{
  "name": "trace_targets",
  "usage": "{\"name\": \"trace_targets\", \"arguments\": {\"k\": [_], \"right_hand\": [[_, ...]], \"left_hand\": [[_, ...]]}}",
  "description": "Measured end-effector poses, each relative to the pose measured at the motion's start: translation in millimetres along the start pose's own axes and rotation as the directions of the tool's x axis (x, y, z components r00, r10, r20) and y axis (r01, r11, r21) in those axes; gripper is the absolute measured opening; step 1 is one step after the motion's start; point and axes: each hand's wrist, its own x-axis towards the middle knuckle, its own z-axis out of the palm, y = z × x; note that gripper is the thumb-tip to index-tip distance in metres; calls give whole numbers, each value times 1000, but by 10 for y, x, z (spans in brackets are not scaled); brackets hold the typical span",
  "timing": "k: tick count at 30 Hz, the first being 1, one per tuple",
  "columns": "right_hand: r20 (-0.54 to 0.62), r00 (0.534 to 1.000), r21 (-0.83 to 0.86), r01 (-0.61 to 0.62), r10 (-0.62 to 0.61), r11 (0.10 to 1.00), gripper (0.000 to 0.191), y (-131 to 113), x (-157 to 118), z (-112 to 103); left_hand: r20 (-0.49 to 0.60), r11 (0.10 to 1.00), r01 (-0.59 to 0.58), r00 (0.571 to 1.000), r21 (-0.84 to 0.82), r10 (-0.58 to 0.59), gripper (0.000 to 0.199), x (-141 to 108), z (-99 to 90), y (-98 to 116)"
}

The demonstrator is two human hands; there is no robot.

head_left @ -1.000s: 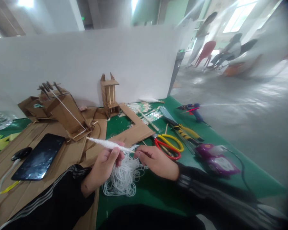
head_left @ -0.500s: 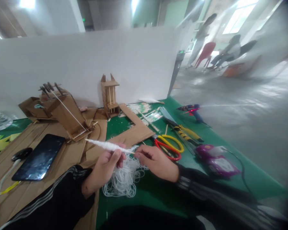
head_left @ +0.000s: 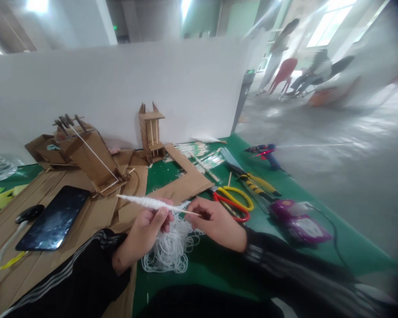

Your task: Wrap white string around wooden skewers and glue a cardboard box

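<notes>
A thin wooden stick (head_left: 134, 201) wound with white string lies across both hands, its bare tip pointing left. My left hand (head_left: 152, 225) is closed around the wound middle, thumb on top. At the bare right end of the stick, my right hand (head_left: 212, 218) has its fingers curled, with the stick's end at the thumb and fingers. Below and between the hands rests a loose heap of white string (head_left: 172, 249) on the green table (head_left: 212, 274). An L-shaped cardboard piece (head_left: 189, 182) lies just beyond the hands.
Scissors (head_left: 234, 198), pliers (head_left: 262, 185) and a purple power strip (head_left: 298, 223) lie right; a glue gun (head_left: 265, 152) sits farther back. Left are a phone (head_left: 53, 218), cardboard sheet (head_left: 99, 216) and cardboard model (head_left: 93, 154). A small cardboard tower (head_left: 151, 132) stands by the white partition (head_left: 185, 88).
The stick's bare right end now shows further across my right hand, whose fingers have shifted along it. The wound stick has tipped slightly, its left tip a little lower.
</notes>
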Motion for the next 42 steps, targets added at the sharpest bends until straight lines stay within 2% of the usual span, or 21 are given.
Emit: {"name": "trace_targets", "arguments": {"k": [5,7,11,13,16,18,23,29,35,38,42], "right_hand": [[113,992,-56,52,-46,997,39,11,-18,-23],[98,995,-62,35,-29,997,37,11,-16,-17],[3,1000,35,-3,3,999,29,8,-5,2],[22,1000,39,9,-10,999,29,5,-8,-4],[105,994,-42,26,-22,999,35,2,-18,-20],[117,993,-81,23,-13,996,36,3,-21,-19],[-36,999,-56,13,-15,998,26,-1,-14,5],[80,994,-99,80,-72,992,36,-14,-16,-14],[-30,998,-50,47,-48,998,20,22,-14,14],[36,996,-31,79,-78,996,23,21,-23,4],[87,993,-116,88,-78,989,36,3,-24,-9]], "left_hand": [[-51,1000,2,999,21,-1,39,-11,14,20],[-48,1000,11,999,19,-10,40,-11,15,19],[-38,1000,4,999,12,-4,38,-6,8,4],[-35,1000,-1,999,11,1,36,-3,5,-4],[-36,1000,1,999,8,-1,36,1,2,-9],[-30,1000,5,1000,4,-4,36,1,3,-8],[8,1000,-9,1000,-9,9,32,-6,9,4],[-15,1000,-18,1000,17,18,31,-10,-5,-8],[17,1000,-29,999,9,28,30,-1,-8,-22],[-6,1000,-20,1000,10,20,32,-2,-7,-32],[-13,1000,0,1000,4,0,31,-5,-8,-37]]}}
